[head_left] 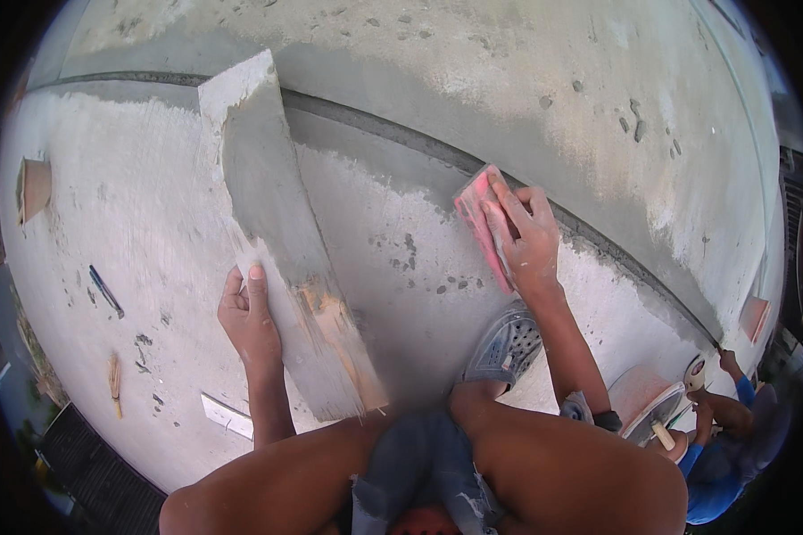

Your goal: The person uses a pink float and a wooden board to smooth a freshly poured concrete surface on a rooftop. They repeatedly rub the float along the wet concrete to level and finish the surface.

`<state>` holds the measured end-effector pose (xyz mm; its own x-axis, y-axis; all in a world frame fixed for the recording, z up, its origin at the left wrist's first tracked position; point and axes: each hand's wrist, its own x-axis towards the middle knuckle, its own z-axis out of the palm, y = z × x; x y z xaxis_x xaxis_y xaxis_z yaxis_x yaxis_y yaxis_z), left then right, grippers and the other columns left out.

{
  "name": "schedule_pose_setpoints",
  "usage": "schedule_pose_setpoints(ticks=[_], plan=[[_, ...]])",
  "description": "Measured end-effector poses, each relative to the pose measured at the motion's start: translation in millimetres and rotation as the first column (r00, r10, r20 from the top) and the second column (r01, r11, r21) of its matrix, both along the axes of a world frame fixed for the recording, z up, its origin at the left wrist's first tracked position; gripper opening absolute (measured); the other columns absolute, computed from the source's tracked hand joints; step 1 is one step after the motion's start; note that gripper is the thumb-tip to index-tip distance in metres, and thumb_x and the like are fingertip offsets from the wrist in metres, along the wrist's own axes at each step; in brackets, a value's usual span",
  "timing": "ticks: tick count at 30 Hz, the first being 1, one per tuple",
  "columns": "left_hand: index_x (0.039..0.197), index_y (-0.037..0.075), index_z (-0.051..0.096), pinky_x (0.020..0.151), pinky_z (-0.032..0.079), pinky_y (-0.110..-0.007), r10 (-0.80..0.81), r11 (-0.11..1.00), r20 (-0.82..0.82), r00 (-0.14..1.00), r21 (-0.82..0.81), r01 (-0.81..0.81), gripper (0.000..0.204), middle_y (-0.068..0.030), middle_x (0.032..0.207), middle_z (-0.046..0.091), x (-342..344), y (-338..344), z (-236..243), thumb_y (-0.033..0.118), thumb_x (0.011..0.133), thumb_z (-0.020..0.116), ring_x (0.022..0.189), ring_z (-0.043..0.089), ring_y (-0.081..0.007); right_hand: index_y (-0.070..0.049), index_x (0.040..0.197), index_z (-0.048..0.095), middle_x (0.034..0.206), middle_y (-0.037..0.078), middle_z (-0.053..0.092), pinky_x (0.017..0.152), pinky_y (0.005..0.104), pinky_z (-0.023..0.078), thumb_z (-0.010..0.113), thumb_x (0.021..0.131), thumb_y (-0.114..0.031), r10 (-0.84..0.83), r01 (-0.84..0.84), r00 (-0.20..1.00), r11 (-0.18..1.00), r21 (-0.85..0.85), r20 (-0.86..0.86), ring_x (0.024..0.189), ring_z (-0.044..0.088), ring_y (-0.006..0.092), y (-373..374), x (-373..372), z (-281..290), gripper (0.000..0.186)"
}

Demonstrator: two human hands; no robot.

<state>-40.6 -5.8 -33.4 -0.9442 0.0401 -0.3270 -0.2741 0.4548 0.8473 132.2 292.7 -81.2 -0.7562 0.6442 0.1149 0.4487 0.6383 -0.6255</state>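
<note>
My left hand grips the left edge of a long wooden board, thumb on top. Grey mortar smears the board, and bare wood shows near its lower end; its far end lies across a dark groove in the concrete surface. My right hand is closed around a pink plastering float, whose far end is near the groove. Damp grey mortar borders the groove on both sides. How the fingers wrap the float underneath is partly hidden.
A grey clog is on my foot between my arms. Leftward lie a block, a dark blue stick, a small brush and a white strip. Rightward are a bucket, a reddish block and another person reaching toward the groove.
</note>
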Motion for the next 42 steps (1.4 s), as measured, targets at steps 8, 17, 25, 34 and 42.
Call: schedule_pose_setpoints(ticks=[8, 17, 25, 34, 42], plan=[[0.134, -0.012, 0.057, 0.076, 0.053, -0.021, 0.046, 0.998, 0.031, 0.998, 0.030, -0.047, 0.044, -0.0145, 0.098, 0.076, 7.7, -8.2, 5.1, 0.024, 0.109, 0.061, 0.083, 0.069, -0.0084, -0.012, 0.129, 0.074, 0.095, 0.009, 0.057, 0.069, 0.0375, 0.053, 0.078, 0.093, -0.015, 0.289, -0.283, 0.956, 0.954, -0.099, 0.052, 0.079, 0.060, 0.0247, -45.3, -3.4, -17.3, 0.036], [0.131, -0.010, 0.060, 0.075, 0.054, -0.022, 0.040, 0.998, 0.034, 0.999, 0.038, -0.041, 0.040, -0.0132, 0.099, 0.076, 6.4, -13.0, 8.0, 0.023, 0.109, 0.061, 0.085, 0.070, -0.0098, -0.011, 0.128, 0.073, 0.092, 0.010, 0.054, 0.067, 0.0404, 0.053, 0.074, 0.095, -0.022, 0.191, -0.191, 0.979, 0.982, -0.009, 0.076, 0.079, 0.058, 0.0257, -13.7, -33.6, -21.7, 0.034], [0.130, -0.011, 0.059, 0.073, 0.054, -0.023, 0.026, 0.999, 0.002, 1.000, 0.028, -0.026, 0.043, -0.0144, 0.099, 0.076, 7.1, -14.7, 9.7, 0.026, 0.109, 0.061, 0.082, 0.070, -0.0099, -0.011, 0.129, 0.073, 0.095, 0.011, 0.057, 0.072, 0.0390, 0.052, 0.074, 0.096, -0.019, 0.219, -0.209, 0.975, 0.962, -0.176, 0.042, 0.081, 0.060, 0.0263, -23.9, -38.6, -1.0, 0.034], [0.130, -0.011, 0.058, 0.072, 0.052, -0.021, 0.044, 0.999, 0.019, 0.999, 0.004, -0.044, 0.042, -0.0123, 0.094, 0.076, 6.8, -13.0, 12.2, 0.025, 0.108, 0.062, 0.080, 0.069, -0.0084, -0.010, 0.128, 0.072, 0.094, 0.012, 0.057, 0.072, 0.0411, 0.053, 0.071, 0.099, -0.025, 0.507, -0.492, 0.861, 0.811, -0.316, -0.038, 0.080, 0.061, 0.0286, -61.8, -30.9, -13.7, 0.032], [0.128, -0.010, 0.059, 0.073, 0.052, -0.021, 0.062, 0.995, 0.012, 0.998, 0.076, -0.063, 0.037, -0.0112, 0.094, 0.076, 6.7, -9.4, 10.6, 0.022, 0.108, 0.062, 0.080, 0.068, -0.0076, -0.012, 0.128, 0.074, 0.093, 0.012, 0.058, 0.072, 0.0413, 0.053, 0.069, 0.100, -0.027, 0.343, -0.325, 0.936, 0.927, -0.185, 0.077, 0.079, 0.061, 0.0285, -14.8, -74.5, -21.1, 0.032]])
